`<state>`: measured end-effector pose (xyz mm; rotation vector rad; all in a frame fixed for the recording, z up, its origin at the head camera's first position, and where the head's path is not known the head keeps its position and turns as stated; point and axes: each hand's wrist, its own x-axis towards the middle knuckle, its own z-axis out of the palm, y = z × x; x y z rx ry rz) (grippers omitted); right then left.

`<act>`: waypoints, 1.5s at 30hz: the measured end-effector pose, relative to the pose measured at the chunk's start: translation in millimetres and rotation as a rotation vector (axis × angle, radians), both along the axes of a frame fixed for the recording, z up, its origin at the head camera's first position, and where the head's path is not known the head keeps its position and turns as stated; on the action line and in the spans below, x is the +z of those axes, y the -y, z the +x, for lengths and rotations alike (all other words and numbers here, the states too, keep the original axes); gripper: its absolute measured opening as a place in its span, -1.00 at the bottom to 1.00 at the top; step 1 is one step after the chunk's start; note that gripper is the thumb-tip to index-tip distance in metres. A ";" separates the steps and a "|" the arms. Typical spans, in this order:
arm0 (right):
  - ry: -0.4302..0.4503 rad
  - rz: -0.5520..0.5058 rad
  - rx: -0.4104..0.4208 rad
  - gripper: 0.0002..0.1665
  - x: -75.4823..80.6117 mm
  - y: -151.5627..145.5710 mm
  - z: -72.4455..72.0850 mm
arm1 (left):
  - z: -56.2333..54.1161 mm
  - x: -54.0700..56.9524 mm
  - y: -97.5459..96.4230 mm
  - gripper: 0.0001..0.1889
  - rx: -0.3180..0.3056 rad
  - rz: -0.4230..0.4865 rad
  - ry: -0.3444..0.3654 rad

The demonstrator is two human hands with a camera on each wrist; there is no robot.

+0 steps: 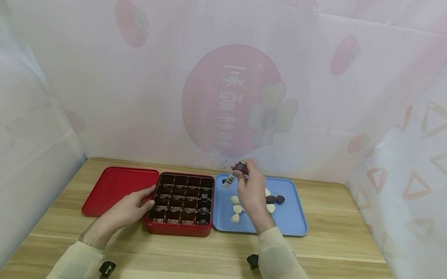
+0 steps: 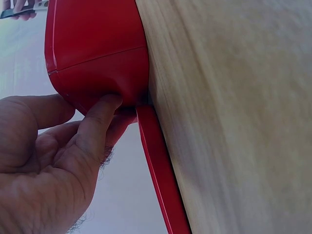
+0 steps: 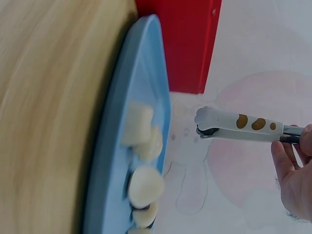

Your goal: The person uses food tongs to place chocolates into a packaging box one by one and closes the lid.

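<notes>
Right hand [image 1: 252, 191] is gripping spotted tongs [image 3: 248, 123] with a dark piece [image 3: 208, 131] in the tips, near the red box [image 1: 178, 231] and blue tray [image 1: 290, 225]; left hand [image 1: 128, 206] rests loosely against the box, fingers not clenched. A slack squeeze could drop the piece, I reckon. Backdrop characters [image 1: 229, 107]: too faded to read.
</notes>
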<state>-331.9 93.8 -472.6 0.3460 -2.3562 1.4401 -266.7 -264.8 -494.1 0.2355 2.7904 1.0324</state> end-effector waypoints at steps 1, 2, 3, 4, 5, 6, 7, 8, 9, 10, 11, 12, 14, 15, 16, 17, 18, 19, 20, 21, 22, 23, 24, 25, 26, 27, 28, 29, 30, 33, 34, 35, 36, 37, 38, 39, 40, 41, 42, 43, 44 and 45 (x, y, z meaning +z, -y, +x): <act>-0.001 -0.003 0.006 -0.85 1.2 3.1 0.8 | 0.1 0.1 0.0 -0.31 0.000 -0.002 0.000; -0.002 0.000 0.012 -0.85 2.3 6.2 1.5 | 0.2 0.1 0.1 -0.31 0.001 -0.003 0.001; -0.004 -0.003 0.019 -0.84 3.3 9.2 2.0 | 0.2 0.0 0.2 -0.31 0.001 -0.003 0.002; -0.007 -0.009 0.028 -0.83 4.5 12.1 2.6 | 0.1 -0.1 0.2 -0.31 0.002 -0.004 0.002; -0.007 -0.009 0.034 -0.84 5.5 14.9 3.2 | 0.1 -0.3 0.3 -0.31 0.002 -0.004 0.003; -0.006 -0.014 0.042 -0.84 6.4 17.8 3.6 | 0.1 -0.4 0.4 -0.31 0.003 -0.003 0.003; -0.007 -0.021 0.048 -0.84 7.4 20.7 3.8 | 0.1 -0.6 0.4 -0.31 0.003 -0.001 0.004; -0.006 -0.025 0.053 -0.85 8.2 23.4 4.0 | 0.1 -0.7 0.4 -0.31 0.003 0.000 0.005; -0.008 -0.029 0.059 -0.85 8.7 26.0 4.1 | 0.1 -0.9 0.5 -0.31 0.003 0.001 0.006; -0.010 -0.030 0.062 -0.86 9.0 28.5 4.0 | 0.1 -0.9 0.5 -0.31 0.002 0.002 0.006; -0.010 -0.029 0.065 -0.86 9.3 30.9 4.0 | 0.2 -1.0 0.5 -0.31 0.002 0.003 0.007; -0.014 -0.027 0.067 -0.87 9.0 33.1 3.6 | 0.2 -1.0 0.5 -0.32 0.001 0.004 0.007; -0.015 -0.018 0.070 -0.88 8.1 36.6 3.0 | 0.4 -0.8 0.6 -0.31 0.001 0.005 0.007; -0.012 -0.019 0.076 -0.88 7.4 38.0 2.6 | 0.5 -0.7 0.5 -0.31 0.001 0.005 0.007; -0.006 -0.018 0.079 -0.88 6.8 39.2 2.5 | 0.6 -0.6 0.5 -0.31 0.000 0.005 0.006; -0.001 -0.018 0.084 -0.88 5.8 40.1 2.2 | 0.7 -0.4 0.5 -0.31 -0.001 0.006 0.007; 0.006 -0.021 0.092 -0.87 4.8 40.8 1.9 | 0.7 -0.3 0.5 -0.31 -0.001 0.006 0.006; 0.014 -0.026 0.100 -0.87 4.0 41.3 1.8 | 0.8 -0.2 0.6 -0.31 -0.001 0.005 0.006; 0.017 -0.029 0.109 -0.87 3.0 41.8 1.5 | 0.8 -0.2 0.7 -0.31 -0.002 0.005 0.006; 0.025 -0.032 0.119 -0.85 2.1 42.0 1.3 | 0.7 -0.2 0.9 -0.31 -0.003 0.003 0.006; 0.028 -0.030 0.127 -0.85 1.3 42.0 1.2 | 0.6 -0.2 1.0 -0.31 -0.003 0.001 0.005; 0.033 -0.029 0.135 -0.83 0.4 42.0 1.0 | 0.4 -0.2 1.2 -0.31 -0.003 -0.001 0.004; 0.039 -0.030 0.144 -0.82 -0.2 41.8 0.9 | 0.3 -0.2 1.5 -0.31 -0.003 -0.002 0.005; 0.041 -0.027 0.152 -0.81 -1.0 41.6 0.7 | 0.2 -0.1 1.7 -0.31 -0.002 -0.004 0.005; 0.047 -0.033 0.162 -0.80 -1.5 41.2 0.7 | 0.0 0.0 1.8 -0.31 -0.002 -0.005 0.005; 0.054 -0.036 0.170 -0.78 -1.2 40.5 1.0 | -0.1 0.0 2.0 -0.30 -0.002 -0.007 0.005; 0.059 -0.044 0.179 -0.77 -0.7 39.8 1.5 | -0.1 0.1 2.1 -0.30 -0.002 -0.007 0.005; 0.063 -0.053 0.186 -0.76 -0.1 38.9 2.0 | -0.1 0.1 2.3 -0.30 -0.002 -0.006 0.006; 0.063 -0.062 0.194 -0.75 0.4 37.9 2.4 | -0.2 0.1 2.3 -0.30 -0.002 -0.005 0.006; 0.060 -0.075 0.203 -0.73 4.5 33.3 5.8 | -0.1 -0.2 2.3 -0.30 -0.003 -0.003 0.007; 0.058 -0.075 0.205 -0.72 6.0 31.5 7.3 | -0.1 -0.4 2.3 -0.30 -0.002 -0.001 0.007; 0.051 -0.067 0.205 -0.72 7.5 29.5 8.8 | -0.2 -0.6 2.3 -0.31 -0.002 -0.001 0.007; 0.046 -0.059 0.206 -0.72 9.0 27.4 10.4 | -0.3 -0.9 2.2 -0.31 -0.001 -0.002 0.006; 0.040 -0.050 0.207 -0.71 10.9 25.2 12.5 | -0.5 -1.2 2.2 -0.31 0.000 -0.001 0.007; 0.037 -0.040 0.211 -0.71 12.7 22.9 14.7 | -0.7 -1.5 2.1 -0.31 0.001 -0.001 0.007; 0.033 -0.029 0.213 -0.71 14.1 20.7 16.4 | -0.9 -1.9 2.2 -0.31 0.002 -0.001 0.007; 0.028 -0.016 0.214 -0.70 15.5 18.3 18.3 | -1.2 -2.3 2.2 -0.31 0.003 0.000 0.007; 0.025 -0.005 0.216 -0.70 16.9 16.1 20.1 | -1.4 -2.7 2.2 -0.31 0.003 0.002 0.008; 0.024 0.006 0.216 -0.70 18.1 13.7 22.0 | -1.6 -3.0 2.2 -0.31 0.004 0.005 0.009; 0.023 0.015 0.218 -0.70 19.5 11.4 23.9 | -1.7 -3.2 2.2 -0.31 0.003 0.007 0.010; 0.024 0.025 0.218 -0.70 20.7 9.1 25.8 | -1.8 -3.4 2.2 -0.31 0.003 0.009 0.010; 0.020 0.039 0.216 -0.70 21.4 6.8 27.5 | -1.8 -3.5 2.2 -0.31 0.002 0.010 0.009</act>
